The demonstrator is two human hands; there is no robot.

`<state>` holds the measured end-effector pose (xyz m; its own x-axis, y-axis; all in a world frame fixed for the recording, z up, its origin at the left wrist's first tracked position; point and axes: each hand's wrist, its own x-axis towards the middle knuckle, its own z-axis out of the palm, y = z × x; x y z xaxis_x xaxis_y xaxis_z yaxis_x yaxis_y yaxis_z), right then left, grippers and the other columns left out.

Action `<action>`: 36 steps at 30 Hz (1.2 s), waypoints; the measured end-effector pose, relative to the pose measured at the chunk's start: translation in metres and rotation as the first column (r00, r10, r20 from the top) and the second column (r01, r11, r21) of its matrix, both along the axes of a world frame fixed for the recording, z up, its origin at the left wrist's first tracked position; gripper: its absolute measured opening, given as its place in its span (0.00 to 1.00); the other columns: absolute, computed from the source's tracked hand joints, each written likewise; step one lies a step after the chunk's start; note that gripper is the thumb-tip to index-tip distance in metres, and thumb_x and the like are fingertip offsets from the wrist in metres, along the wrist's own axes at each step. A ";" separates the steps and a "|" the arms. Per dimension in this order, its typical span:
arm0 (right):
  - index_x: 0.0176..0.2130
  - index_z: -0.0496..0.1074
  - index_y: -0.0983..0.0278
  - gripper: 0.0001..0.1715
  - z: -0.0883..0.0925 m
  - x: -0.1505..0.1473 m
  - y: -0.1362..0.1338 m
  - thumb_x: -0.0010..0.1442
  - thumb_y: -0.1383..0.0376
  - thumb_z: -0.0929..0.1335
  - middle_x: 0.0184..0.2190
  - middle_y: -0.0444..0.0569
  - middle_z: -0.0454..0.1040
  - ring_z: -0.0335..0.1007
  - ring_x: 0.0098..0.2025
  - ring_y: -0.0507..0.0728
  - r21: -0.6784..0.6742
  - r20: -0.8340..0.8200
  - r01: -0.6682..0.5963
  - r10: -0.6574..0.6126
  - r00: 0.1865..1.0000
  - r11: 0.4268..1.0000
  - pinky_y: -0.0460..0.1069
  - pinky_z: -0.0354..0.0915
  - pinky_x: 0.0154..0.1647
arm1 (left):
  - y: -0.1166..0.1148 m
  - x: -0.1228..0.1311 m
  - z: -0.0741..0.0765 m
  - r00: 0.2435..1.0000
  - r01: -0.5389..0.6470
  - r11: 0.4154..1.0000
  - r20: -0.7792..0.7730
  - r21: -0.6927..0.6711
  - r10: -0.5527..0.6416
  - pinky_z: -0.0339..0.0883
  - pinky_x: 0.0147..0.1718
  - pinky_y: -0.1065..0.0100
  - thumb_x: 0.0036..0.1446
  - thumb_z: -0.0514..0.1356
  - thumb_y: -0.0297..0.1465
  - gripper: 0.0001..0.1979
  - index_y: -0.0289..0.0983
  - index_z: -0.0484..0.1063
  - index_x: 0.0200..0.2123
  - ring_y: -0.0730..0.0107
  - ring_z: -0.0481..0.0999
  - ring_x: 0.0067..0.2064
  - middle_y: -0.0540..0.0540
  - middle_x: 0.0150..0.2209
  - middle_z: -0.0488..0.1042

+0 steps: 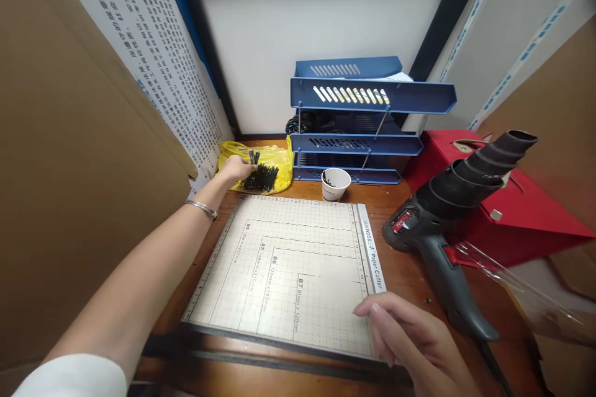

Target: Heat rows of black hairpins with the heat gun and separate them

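Note:
My left hand [239, 169] reaches over a yellow plastic bag [284, 155] at the back left. Its fingers are closed around a small bunch of thin black strips [254, 157], whose tips stick up above the fingertips. More loose black strips [265, 178] lie in a pile on the bag just beside it. My right hand [405, 335] hovers over the near right corner of a paper cutter [316, 273]. Its fingers are curled, with the thumb against the index finger and nothing visible between them. A white paper cup [336, 185] with a few black strips inside stands behind the cutter.
Blue stacked file trays [358, 145] stand at the back. On the right are a dark grey heat gun [442, 229] with a stepped black nozzle and a red box [526, 214]. Cardboard [84, 155] walls off the left side. The wooden table [367, 195] shows around the cutter.

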<state>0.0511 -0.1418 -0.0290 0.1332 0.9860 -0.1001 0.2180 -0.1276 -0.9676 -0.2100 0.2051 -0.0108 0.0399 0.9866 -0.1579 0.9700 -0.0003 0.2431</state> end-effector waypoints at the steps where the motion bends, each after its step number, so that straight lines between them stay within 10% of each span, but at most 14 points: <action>1: 0.34 0.79 0.64 0.29 0.000 0.001 0.002 0.66 0.43 0.65 0.21 0.46 0.67 0.63 0.24 0.50 -0.009 -0.008 -0.011 0.011 1.000 1.000 0.43 0.61 0.26 | -0.011 0.001 0.006 0.999 0.041 0.999 0.002 0.018 -0.041 0.77 0.45 0.56 0.69 0.62 0.39 0.16 0.34 0.73 0.53 0.59 0.79 0.46 0.42 0.50 0.76; 6: 0.35 0.76 0.66 0.30 0.000 0.010 0.016 0.65 0.42 0.66 0.22 0.45 0.65 0.61 0.25 0.50 -0.026 0.016 0.011 -0.011 1.000 1.000 0.44 0.58 0.25 | -0.101 0.029 0.022 0.940 0.340 0.936 -0.019 0.094 -0.340 0.70 0.34 0.65 0.71 0.56 0.41 0.17 0.37 0.78 0.36 0.61 0.79 0.37 0.47 0.34 0.79; 13: 0.43 0.76 0.65 0.24 0.013 0.038 0.046 0.66 0.47 0.66 0.25 0.43 0.62 0.58 0.28 0.50 -0.080 0.227 -0.099 0.115 0.967 0.992 0.44 0.55 0.27 | -0.222 0.079 -0.004 0.735 0.676 0.732 -0.160 0.086 -0.659 0.61 0.26 0.62 0.63 0.63 0.26 0.06 0.40 0.80 0.36 0.56 0.78 0.38 0.42 0.37 0.79; 19: 0.46 0.78 0.62 0.18 0.020 0.047 0.079 0.67 0.55 0.65 0.21 0.40 0.62 0.54 0.24 0.49 -0.196 0.483 -0.387 0.432 0.762 0.901 0.46 0.49 0.26 | -0.242 0.092 -0.012 0.701 0.708 0.696 -0.241 0.119 -0.672 0.61 0.24 0.61 0.61 0.61 0.20 0.09 0.39 0.78 0.37 0.51 0.76 0.43 0.39 0.40 0.77; 25: 0.43 0.80 0.65 0.21 0.002 0.040 0.082 0.70 0.57 0.62 0.30 0.48 0.75 0.64 0.32 0.53 0.020 0.497 -0.338 0.284 0.820 0.941 0.47 0.55 0.34 | -0.255 0.094 -0.022 0.751 0.659 0.722 -0.236 0.211 -0.616 0.69 0.32 0.57 0.65 0.60 0.26 0.06 0.40 0.77 0.41 0.48 0.73 0.49 0.39 0.47 0.77; 31: 0.45 0.80 0.63 0.17 -0.004 0.044 0.075 0.64 0.55 0.68 0.17 0.37 0.47 0.43 0.22 0.49 -0.018 0.568 -0.344 0.293 0.769 0.939 0.48 0.44 0.28 | -0.264 0.093 -0.035 0.810 0.586 0.763 -0.161 0.272 -0.564 0.70 0.38 0.55 0.66 0.63 0.35 0.06 0.40 0.76 0.43 0.51 0.75 0.46 0.41 0.42 0.79; 36: 0.44 0.82 0.61 0.15 -0.010 0.049 0.077 0.61 0.59 0.70 0.17 0.38 0.49 0.45 0.23 0.49 -0.056 0.598 -0.361 0.321 0.735 0.931 0.47 0.44 0.27 | -0.264 0.092 -0.037 0.841 0.536 0.783 -0.117 0.315 -0.528 0.70 0.37 0.56 0.65 0.65 0.34 0.05 0.40 0.76 0.42 0.53 0.75 0.44 0.43 0.41 0.79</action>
<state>0.0999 -0.0651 -0.0388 -0.2008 0.9780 -0.0561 0.7621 0.1200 -0.6363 -0.1181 -0.0589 -0.0480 0.5738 0.8037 0.1578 0.7976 -0.5921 0.1154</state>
